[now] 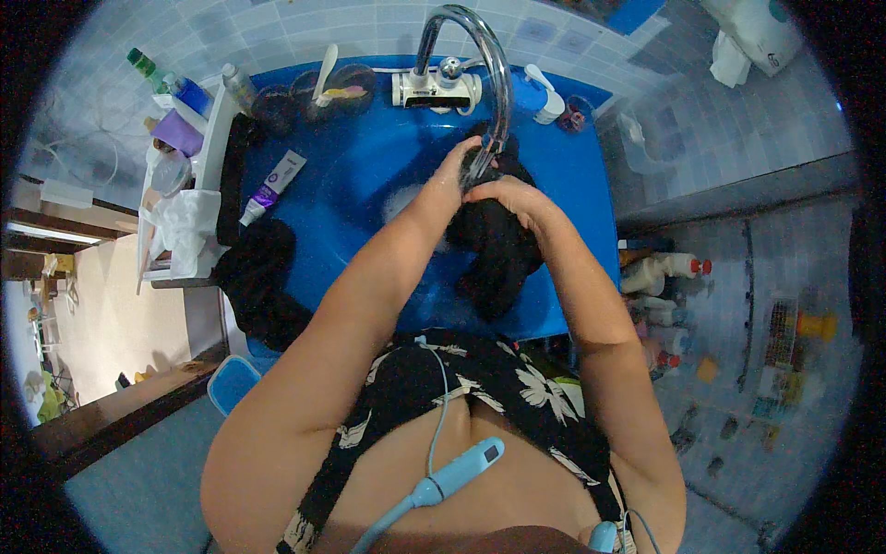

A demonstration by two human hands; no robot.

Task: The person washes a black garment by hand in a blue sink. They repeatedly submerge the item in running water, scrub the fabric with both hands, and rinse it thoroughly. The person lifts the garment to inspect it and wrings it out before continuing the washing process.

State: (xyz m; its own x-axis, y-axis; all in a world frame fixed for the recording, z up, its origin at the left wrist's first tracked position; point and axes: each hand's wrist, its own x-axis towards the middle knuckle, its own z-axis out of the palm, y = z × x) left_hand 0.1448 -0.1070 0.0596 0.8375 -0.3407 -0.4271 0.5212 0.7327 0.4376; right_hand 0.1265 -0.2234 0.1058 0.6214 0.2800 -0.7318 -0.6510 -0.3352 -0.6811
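Both of my hands are under the curved chrome faucet (502, 83), over a blue washbasin (353, 187). Water runs from the spout onto a wet black cloth (495, 260). My left hand (453, 170) grips the cloth from the left, its fingers partly hidden behind the stream. From the right, my right hand (511, 197) holds the same cloth just below the spout. The lower part of the cloth hangs in folds towards the basin's near side. Another black cloth (259, 277) lies bunched on the left rim.
A toothpaste tube (273, 187) lies on the left of the counter. Beyond it stands a white rack (213, 131) with bottles and a purple tube (178, 133). Cups with a toothbrush (342, 93) sit at the back left. A white pump bottle (550, 107) stands back right.
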